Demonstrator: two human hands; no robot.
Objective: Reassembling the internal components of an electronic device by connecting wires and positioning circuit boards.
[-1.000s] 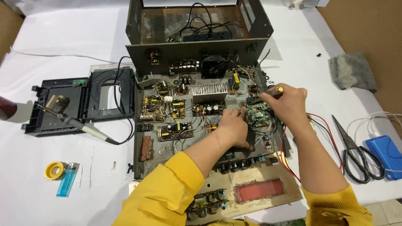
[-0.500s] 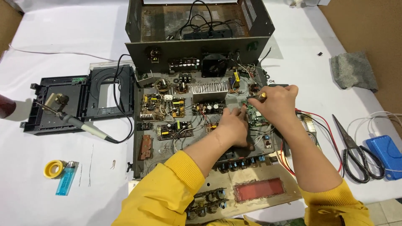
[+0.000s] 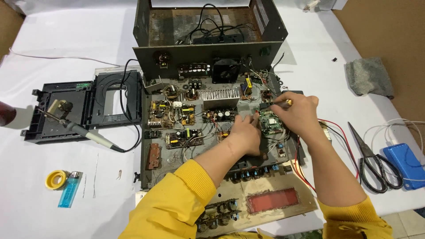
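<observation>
Both hands crowd the small green board (image 3: 271, 121) in the chassis: your left hand (image 3: 245, 135) steadies its edge, your right hand (image 3: 297, 113) pinches a yellow-handled tool (image 3: 280, 103), tip hidden.

Small green circuit board (image 3: 271, 121), densely populated, lying flat at the right side of the opened chassis; a slim yellow-tipped tool (image 3: 278, 103) lies nearly level across the board's upper edge.

**Bench count**

Two hands — left hand (image 3: 245, 135) and right hand (image 3: 297, 113). One opened amplifier chassis (image 3: 208, 146), one soldering iron (image 3: 84, 131), one pair of scissors (image 3: 372, 159), one blue lighter (image 3: 69, 189), one solder roll (image 3: 56, 179), one grey cloth (image 3: 368, 76) — one small green circuit board (image 3: 271, 121).
</observation>
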